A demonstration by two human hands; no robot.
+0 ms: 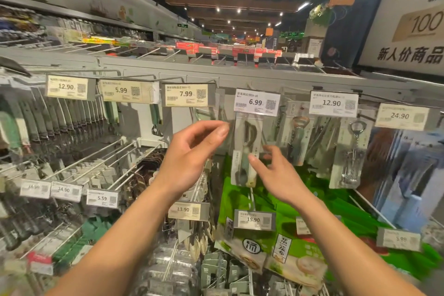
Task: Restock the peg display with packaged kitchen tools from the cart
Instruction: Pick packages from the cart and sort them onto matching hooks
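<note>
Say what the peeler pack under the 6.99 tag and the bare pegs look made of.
Peeler pack: probably clear glossy plastic over pale card; contents show through, with glare.
Bare pegs: seemingly thin metal wire, pale coated or plated; straight, faint sheen.

Your left hand [192, 151] hovers with loosely curved fingers just left of a packaged peeler [245, 144] hanging under the 6.99 price tag [257, 102]; your right hand [278, 175] touches its front with spread fingers.

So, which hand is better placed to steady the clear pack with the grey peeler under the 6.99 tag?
The right hand, probably: its fingertips touch the clear peeler pack at mid-height. The left hand is beside its upper edge, apparently apart.
</note>
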